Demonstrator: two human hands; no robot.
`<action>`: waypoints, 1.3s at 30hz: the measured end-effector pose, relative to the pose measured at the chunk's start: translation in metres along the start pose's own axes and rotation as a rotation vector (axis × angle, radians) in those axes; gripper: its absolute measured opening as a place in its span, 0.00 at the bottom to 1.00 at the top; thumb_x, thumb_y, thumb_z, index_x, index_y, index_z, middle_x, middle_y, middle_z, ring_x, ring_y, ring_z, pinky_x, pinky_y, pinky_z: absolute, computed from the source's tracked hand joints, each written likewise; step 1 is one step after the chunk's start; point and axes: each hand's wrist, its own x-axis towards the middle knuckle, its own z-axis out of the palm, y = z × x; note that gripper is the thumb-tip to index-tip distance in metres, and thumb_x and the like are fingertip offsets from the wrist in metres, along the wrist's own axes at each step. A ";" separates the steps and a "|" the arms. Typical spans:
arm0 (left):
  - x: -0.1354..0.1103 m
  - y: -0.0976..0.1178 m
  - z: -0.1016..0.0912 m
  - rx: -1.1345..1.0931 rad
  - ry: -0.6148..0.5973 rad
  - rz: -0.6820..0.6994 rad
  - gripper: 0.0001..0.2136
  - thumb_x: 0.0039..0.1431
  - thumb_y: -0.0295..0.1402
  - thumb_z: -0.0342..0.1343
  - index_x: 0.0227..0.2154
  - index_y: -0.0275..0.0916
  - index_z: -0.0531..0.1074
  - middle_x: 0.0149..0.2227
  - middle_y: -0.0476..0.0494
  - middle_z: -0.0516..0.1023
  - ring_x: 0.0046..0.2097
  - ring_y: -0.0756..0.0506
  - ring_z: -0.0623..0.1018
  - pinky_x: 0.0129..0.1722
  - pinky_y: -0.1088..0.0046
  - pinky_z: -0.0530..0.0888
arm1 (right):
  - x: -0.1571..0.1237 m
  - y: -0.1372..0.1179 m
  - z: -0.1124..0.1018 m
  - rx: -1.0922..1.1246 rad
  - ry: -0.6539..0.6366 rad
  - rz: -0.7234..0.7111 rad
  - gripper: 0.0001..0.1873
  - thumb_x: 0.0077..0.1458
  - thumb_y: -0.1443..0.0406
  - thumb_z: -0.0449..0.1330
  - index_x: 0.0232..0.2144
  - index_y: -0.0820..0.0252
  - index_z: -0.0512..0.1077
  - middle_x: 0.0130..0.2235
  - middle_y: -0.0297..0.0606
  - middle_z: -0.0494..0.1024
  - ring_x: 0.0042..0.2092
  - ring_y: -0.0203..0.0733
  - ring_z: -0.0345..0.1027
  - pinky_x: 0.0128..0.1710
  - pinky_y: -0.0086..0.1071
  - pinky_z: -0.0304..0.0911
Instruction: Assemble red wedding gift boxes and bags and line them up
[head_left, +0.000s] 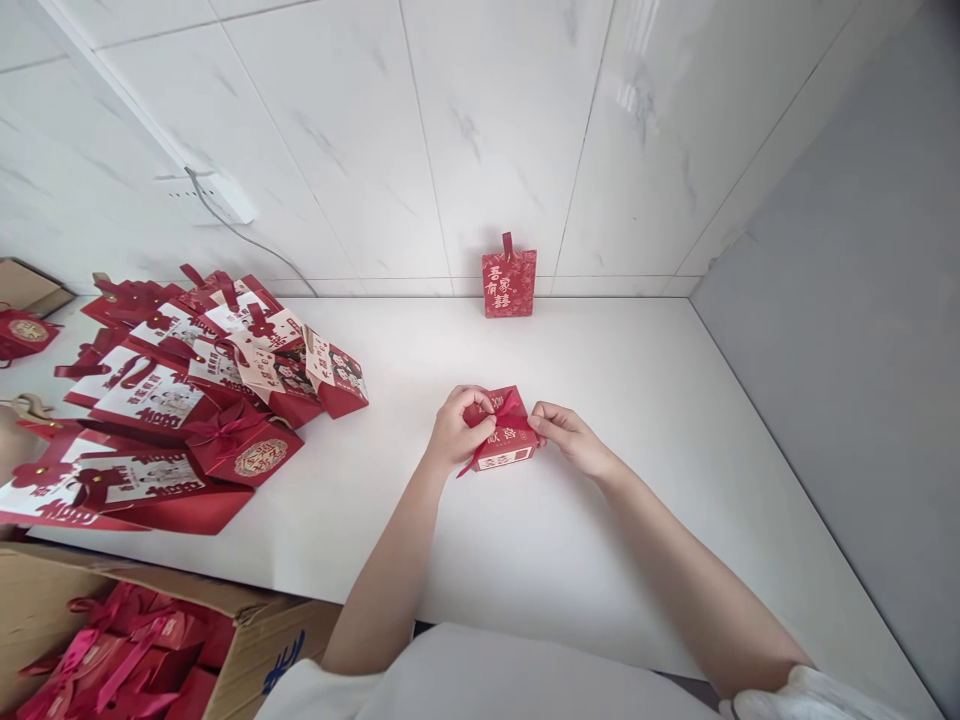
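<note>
Small red cardboard gift box point(504, 445) with gold characters, resting on the white tabletop point(600, 540), clasped at both ends. Left hand point(454, 430) curled shut around the box's left end, thumb and fingertips pinching the red satin ribbon point(507, 410) on top. Right hand point(568, 436) narrowed to a pinch on the box's right end, fingertips touching the ribbon there. One ribbon tail trailing off the box's lower left corner onto the tabletop.

Nearer than the box and well to its left: open brown cardboard carton point(255, 640), packed with red boxes and pink-red ribbons.

Left of the box, well apart from it: loose heap of red-and-white paper gift bags point(172, 400), lying flat and overlapping, with one small printed red pouch point(341, 378) on the side closest to the box.

Straight beyond the box: single red paper bag with gold characters point(510, 285), standing upright against the white marble-tiled wall point(487, 120).

Beyond and left of the box, on that wall: white socket point(225, 195) with a grey cable point(262, 245) running down from it.

Right of the box: plain grey side wall point(862, 300).
</note>
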 end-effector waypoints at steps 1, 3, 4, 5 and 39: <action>0.000 0.000 0.000 0.008 -0.007 0.001 0.02 0.50 0.27 0.57 0.28 0.41 0.71 0.44 0.42 0.71 0.49 0.38 0.72 0.51 0.60 0.65 | 0.000 0.002 0.000 0.016 0.003 -0.007 0.21 0.56 0.48 0.59 0.24 0.56 0.63 0.24 0.31 0.66 0.28 0.37 0.59 0.32 0.33 0.59; 0.000 -0.001 0.000 0.021 -0.019 -0.004 0.02 0.50 0.27 0.57 0.27 0.40 0.71 0.45 0.42 0.71 0.49 0.38 0.72 0.51 0.60 0.66 | 0.001 0.006 0.001 0.049 -0.001 -0.019 0.21 0.57 0.48 0.59 0.24 0.56 0.62 0.24 0.30 0.65 0.27 0.37 0.59 0.32 0.33 0.58; 0.000 -0.001 -0.001 0.023 -0.022 -0.009 0.02 0.49 0.27 0.57 0.27 0.40 0.71 0.45 0.42 0.71 0.49 0.38 0.72 0.51 0.61 0.66 | 0.001 0.008 0.001 0.067 -0.008 -0.024 0.20 0.57 0.49 0.59 0.24 0.56 0.62 0.24 0.30 0.65 0.27 0.37 0.58 0.32 0.33 0.58; 0.000 -0.001 -0.001 0.022 -0.023 -0.014 0.02 0.49 0.27 0.57 0.27 0.40 0.71 0.45 0.41 0.71 0.49 0.38 0.72 0.50 0.61 0.67 | 0.002 0.010 0.001 0.088 -0.015 -0.027 0.20 0.57 0.49 0.58 0.24 0.56 0.62 0.24 0.31 0.65 0.27 0.37 0.58 0.32 0.33 0.58; -0.013 0.028 -0.051 0.104 -0.270 -0.166 0.09 0.57 0.39 0.57 0.37 0.40 0.69 0.39 0.48 0.72 0.38 0.49 0.68 0.37 0.73 0.65 | 0.043 -0.063 -0.014 -0.395 -0.166 -0.049 0.15 0.60 0.54 0.55 0.45 0.51 0.74 0.54 0.37 0.70 0.58 0.47 0.61 0.60 0.44 0.52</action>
